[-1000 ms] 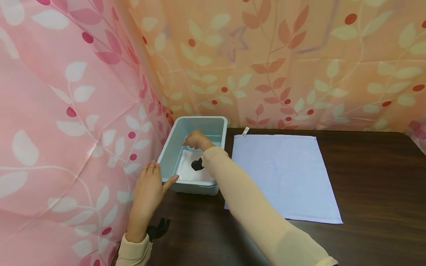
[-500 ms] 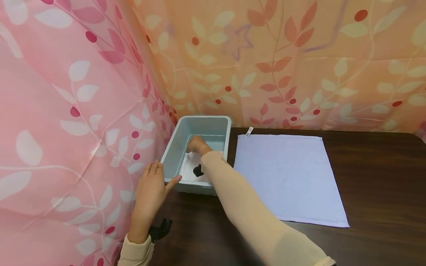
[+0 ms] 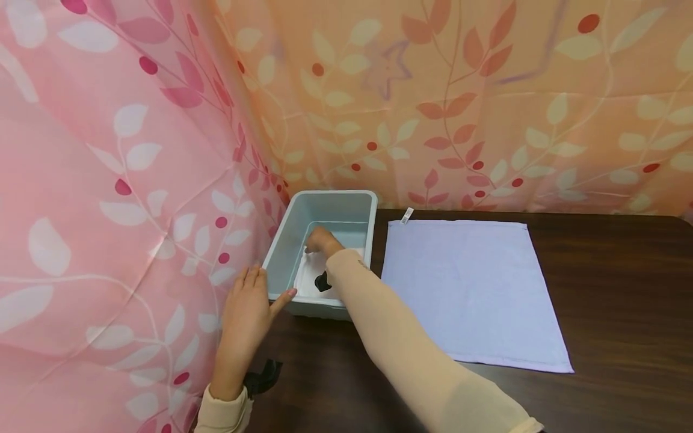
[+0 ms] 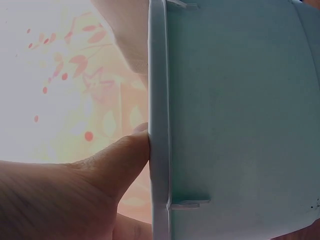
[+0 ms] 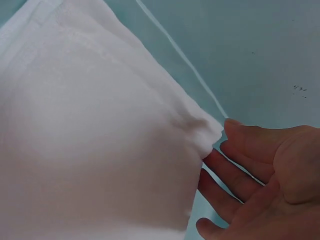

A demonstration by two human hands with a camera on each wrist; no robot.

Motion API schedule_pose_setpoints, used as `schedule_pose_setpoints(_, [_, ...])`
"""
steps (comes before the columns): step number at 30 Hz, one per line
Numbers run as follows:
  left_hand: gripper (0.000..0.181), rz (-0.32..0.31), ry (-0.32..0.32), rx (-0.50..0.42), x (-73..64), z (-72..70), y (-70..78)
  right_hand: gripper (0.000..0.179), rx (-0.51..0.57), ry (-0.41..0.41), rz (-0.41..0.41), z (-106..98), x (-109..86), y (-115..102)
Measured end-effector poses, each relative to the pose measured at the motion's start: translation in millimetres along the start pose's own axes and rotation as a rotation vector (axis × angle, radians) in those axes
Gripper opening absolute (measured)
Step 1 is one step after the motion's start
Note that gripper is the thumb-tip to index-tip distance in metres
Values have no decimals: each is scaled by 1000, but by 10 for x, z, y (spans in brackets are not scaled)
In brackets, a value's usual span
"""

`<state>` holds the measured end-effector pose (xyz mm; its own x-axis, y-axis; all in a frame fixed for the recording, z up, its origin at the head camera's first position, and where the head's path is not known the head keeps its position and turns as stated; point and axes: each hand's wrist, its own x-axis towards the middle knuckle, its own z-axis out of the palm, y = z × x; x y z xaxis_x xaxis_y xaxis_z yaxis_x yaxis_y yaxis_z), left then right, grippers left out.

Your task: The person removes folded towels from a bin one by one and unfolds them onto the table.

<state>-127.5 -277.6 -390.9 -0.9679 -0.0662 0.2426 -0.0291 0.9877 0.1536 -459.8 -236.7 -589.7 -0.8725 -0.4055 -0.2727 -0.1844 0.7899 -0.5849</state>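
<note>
A folded white cloth (image 3: 310,273) lies on the floor of a light blue-grey plastic bin (image 3: 278,252). My right hand (image 3: 323,240) reaches into the bin at the cloth's far left corner. In the right wrist view, the bent fingers of my right hand (image 5: 250,175) meet the corner of the white cloth (image 5: 110,130), with some fingertips at its edge and the thumb beside it. My left hand (image 3: 246,313) rests on the bin's near left corner, fingers along the left rim. In the left wrist view, its thumb (image 4: 127,160) presses against the bin's rim (image 4: 159,110).
A pale lavender towel (image 3: 471,288) with a small white tag (image 3: 407,215) lies spread flat to the right of the bin on the dark wooden table (image 3: 612,288). Patterned curtains (image 3: 135,210) stand close along the left and back. A black strap (image 3: 263,377) sits at my left wrist.
My right hand has gone down and forward inside the bin to the white cloth's corner. My left hand has stayed on the rim. The head view has shifted slightly.
</note>
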Motion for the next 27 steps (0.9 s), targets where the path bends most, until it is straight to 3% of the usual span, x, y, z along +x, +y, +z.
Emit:
schedule_pose_setpoints(7, [79,12,36,6,-4,6,-2,28,65,-42,-21,-700,-1247,-483])
schedule_pose_setpoints(10, [79,15,44,12,-2,2,3,28,43,-41,-25,-868,-1555,-600])
schedule_pose_setpoints(17, [78,12,56,4,-6,30,-12,19,94,41,-60,-911,-1773,-629])
schedule_pose_setpoints(21, [78,6,45,4,-8,12,11,27,132,48,-37,-928,-1874,-667])
schedule_pose_setpoints(27, [77,18,49,3,9,6,14,26,15,38,-69,-992,-1869,-694])
